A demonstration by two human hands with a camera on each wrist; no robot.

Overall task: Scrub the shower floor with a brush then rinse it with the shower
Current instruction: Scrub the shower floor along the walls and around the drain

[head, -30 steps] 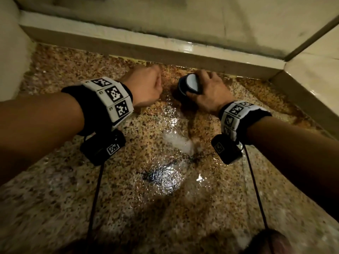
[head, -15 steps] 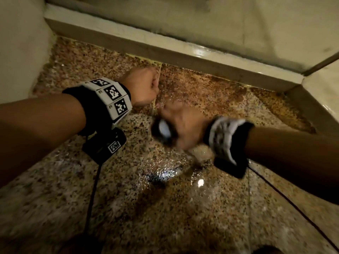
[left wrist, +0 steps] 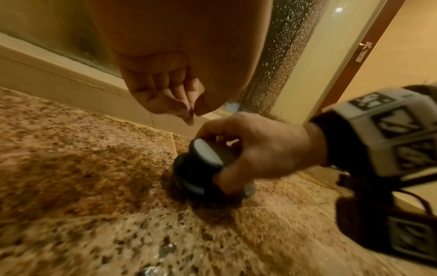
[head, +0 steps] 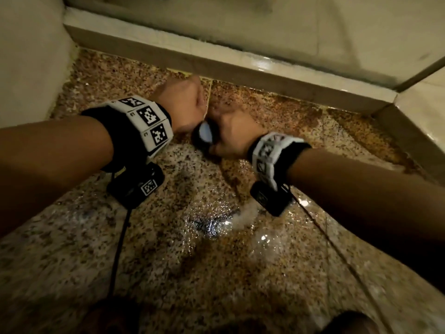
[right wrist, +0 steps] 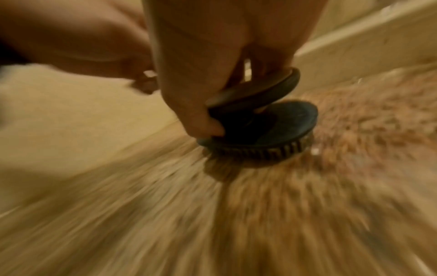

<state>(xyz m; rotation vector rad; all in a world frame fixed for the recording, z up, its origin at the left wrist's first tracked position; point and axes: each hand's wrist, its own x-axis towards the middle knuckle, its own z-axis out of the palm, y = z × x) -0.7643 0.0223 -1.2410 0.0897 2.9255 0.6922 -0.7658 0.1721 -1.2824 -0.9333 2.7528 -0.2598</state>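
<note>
Gripping the knob of a round black scrub brush [left wrist: 203,171], the right hand [head: 234,136] has thumb and fingers curled under the disc-shaped top, and the bristles sit pressed on the speckled granite shower floor [head: 240,273]. Just beside the grip, the left hand [head: 183,104] floats in a loose fist, holding nothing that I can see. Beyond the grip runs the pale curb [head: 216,61] under the glass panel [left wrist: 274,78]; behind the grip, toward the person, water shines over the drain area [head: 212,226]. My worry is the wet knob: with so few fingers hooked under it, a hard stroke could let the brush skid out, or drive knuckles into the curb close ahead. The left fist hovers so near the brush that a sideways stroke could clip it. The floor looks slick enough for a braced palm or foot to slide. The right wrist view alone shows the bristles [right wrist: 257,151] splayed against stone and the gap between knob and base; the left wrist view gives the water-spotted glass and the left fingers curled on nothing; only the head view takes in the pooled water and the wrist cables [head: 118,249] trailing over wet floor.
</note>
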